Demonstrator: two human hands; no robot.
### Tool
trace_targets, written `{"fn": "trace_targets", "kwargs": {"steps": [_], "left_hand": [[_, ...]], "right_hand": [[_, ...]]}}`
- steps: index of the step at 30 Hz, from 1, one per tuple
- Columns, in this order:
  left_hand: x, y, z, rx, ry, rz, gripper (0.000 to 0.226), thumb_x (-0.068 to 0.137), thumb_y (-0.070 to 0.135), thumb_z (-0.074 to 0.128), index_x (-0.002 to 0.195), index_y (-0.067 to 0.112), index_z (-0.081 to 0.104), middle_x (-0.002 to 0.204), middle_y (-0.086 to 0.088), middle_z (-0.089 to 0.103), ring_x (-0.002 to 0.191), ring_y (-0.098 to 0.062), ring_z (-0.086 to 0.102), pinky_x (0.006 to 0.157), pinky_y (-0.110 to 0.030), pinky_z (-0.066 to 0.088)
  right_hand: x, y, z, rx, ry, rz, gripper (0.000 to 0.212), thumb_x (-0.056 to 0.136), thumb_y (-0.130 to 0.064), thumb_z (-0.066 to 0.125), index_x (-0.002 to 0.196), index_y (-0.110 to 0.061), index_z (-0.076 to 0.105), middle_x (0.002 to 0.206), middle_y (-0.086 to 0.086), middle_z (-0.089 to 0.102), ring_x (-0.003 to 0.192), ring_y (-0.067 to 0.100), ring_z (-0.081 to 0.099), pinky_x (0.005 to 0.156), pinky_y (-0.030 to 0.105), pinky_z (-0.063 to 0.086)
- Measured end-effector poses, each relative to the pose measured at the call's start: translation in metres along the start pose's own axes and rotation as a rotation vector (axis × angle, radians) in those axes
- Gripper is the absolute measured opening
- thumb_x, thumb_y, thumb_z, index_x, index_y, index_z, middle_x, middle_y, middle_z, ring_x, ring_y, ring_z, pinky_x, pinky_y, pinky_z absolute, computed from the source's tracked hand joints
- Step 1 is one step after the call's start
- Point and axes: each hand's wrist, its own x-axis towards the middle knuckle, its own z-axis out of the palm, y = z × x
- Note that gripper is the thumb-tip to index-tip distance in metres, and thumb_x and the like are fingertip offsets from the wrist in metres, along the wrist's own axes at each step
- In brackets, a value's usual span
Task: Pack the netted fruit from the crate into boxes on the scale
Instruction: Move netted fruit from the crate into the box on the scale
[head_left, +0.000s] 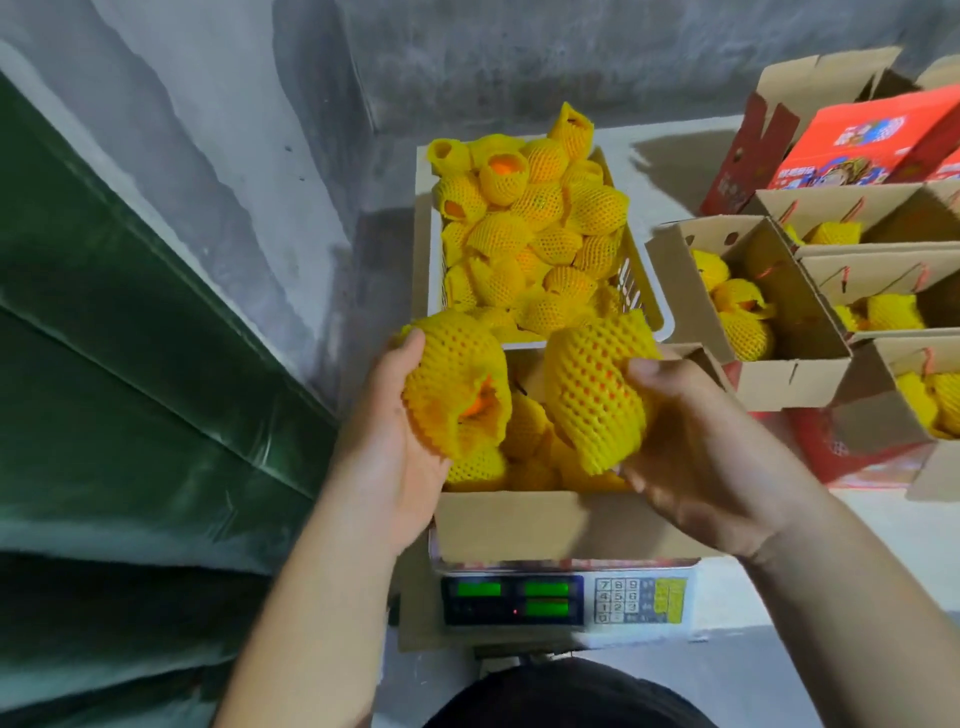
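Note:
A white plastic crate (655, 291) holds several oranges in yellow foam netting. In front of it an open cardboard box (545, 525) stands on a digital scale (566, 600) and holds several netted fruits. My left hand (387, 457) grips a netted orange (454, 384) above the box's left side. My right hand (696, 457) holds another netted orange (597, 395) above the box's right side. Both fruits hang just over the fruit lying in the box.
Several open cardboard boxes (779, 291) with netted fruit stand on the floor to the right, with red printed boxes (872, 140) behind them. A green tarp (130, 338) slopes along the left. A grey concrete wall (467, 62) rises behind the crate.

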Motion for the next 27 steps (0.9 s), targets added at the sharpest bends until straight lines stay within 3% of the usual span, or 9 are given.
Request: {"fn": "trace_targets", "kwargs": {"steps": [2,5,8,10,12,15,18,23,27], "left_hand": [[-0.001,-0.004,-0.001,-0.004,0.003,0.096,0.071,0.083,0.053,0.065,0.148,0.027,0.054,0.140,-0.013,0.066,0.127,-0.035,0.066,0.106,-0.053,0.053],[-0.004,-0.007,0.007,0.094,-0.085,0.203,0.052,0.090,0.050,0.070,0.138,0.037,0.057,0.135,-0.001,0.070,0.123,-0.025,0.069,0.101,-0.047,0.058],[-0.002,-0.017,0.016,0.476,-0.131,0.272,0.049,0.093,0.056,0.067,0.139,0.041,0.055,0.139,0.009,0.065,0.131,-0.015,0.061,0.112,-0.046,0.049],[0.000,-0.020,0.019,0.680,-0.107,0.326,0.048,0.097,0.059,0.060,0.142,0.045,0.053,0.147,0.013,0.054,0.137,-0.007,0.050,0.111,-0.032,0.044],[-0.004,-0.018,0.017,0.672,-0.083,0.369,0.040,0.104,0.051,0.057,0.143,0.044,0.053,0.146,0.017,0.054,0.133,0.000,0.052,0.100,-0.019,0.043],[-0.013,-0.015,0.010,0.627,-0.119,0.377,0.026,0.108,0.034,0.056,0.133,0.036,0.063,0.129,0.012,0.069,0.112,-0.004,0.070,0.102,-0.029,0.053],[-0.026,-0.017,0.008,0.724,-0.270,0.329,0.023,0.105,0.035,0.061,0.128,0.039,0.065,0.127,0.012,0.071,0.114,-0.005,0.070,0.103,-0.031,0.054],[-0.041,-0.024,0.008,0.679,-0.402,0.312,0.045,0.095,0.030,0.070,0.139,0.030,0.057,0.140,0.008,0.065,0.134,-0.006,0.058,0.109,-0.033,0.050],[-0.046,-0.026,0.002,0.678,-0.376,0.386,0.047,0.098,0.022,0.071,0.141,0.027,0.054,0.142,0.003,0.063,0.136,-0.010,0.056,0.104,-0.028,0.052]], "right_hand": [[-0.001,0.000,0.000,-0.016,0.138,-0.077,0.057,0.090,-0.029,0.066,0.143,-0.012,0.057,0.134,0.018,0.068,0.114,0.031,0.069,0.084,0.043,0.062],[-0.004,-0.004,0.002,0.014,0.284,-0.149,0.055,0.090,-0.033,0.066,0.139,-0.009,0.059,0.126,0.022,0.070,0.102,0.036,0.071,0.088,0.052,0.060],[-0.007,-0.004,0.001,0.051,0.329,-0.184,0.047,0.096,-0.035,0.063,0.136,-0.010,0.061,0.122,0.020,0.072,0.095,0.032,0.072,0.089,0.053,0.061],[-0.009,-0.002,-0.002,0.040,0.344,-0.209,0.044,0.098,-0.034,0.062,0.134,-0.010,0.061,0.120,0.020,0.073,0.093,0.033,0.073,0.083,0.051,0.063],[-0.012,0.001,-0.006,-0.020,0.347,-0.231,0.042,0.100,-0.033,0.062,0.135,-0.010,0.061,0.122,0.020,0.072,0.099,0.035,0.074,0.084,0.050,0.062],[-0.016,0.005,-0.006,-0.110,0.316,-0.265,0.031,0.100,-0.032,0.063,0.127,-0.016,0.065,0.121,0.014,0.074,0.106,0.033,0.074,0.081,0.047,0.062],[-0.020,0.013,0.001,-0.171,0.281,-0.304,0.018,0.095,-0.032,0.069,0.111,-0.025,0.071,0.112,0.008,0.077,0.099,0.025,0.075,0.072,0.043,0.061],[-0.025,0.030,0.011,-0.267,0.183,-0.343,0.061,0.077,-0.032,0.086,0.126,-0.020,0.052,0.115,0.006,0.076,0.110,0.028,0.073,0.087,0.053,0.061],[-0.021,0.035,0.017,-0.359,0.178,-0.339,0.063,0.070,-0.038,0.086,0.119,-0.027,0.049,0.110,0.001,0.075,0.113,0.028,0.072,0.094,0.062,0.057]]}}
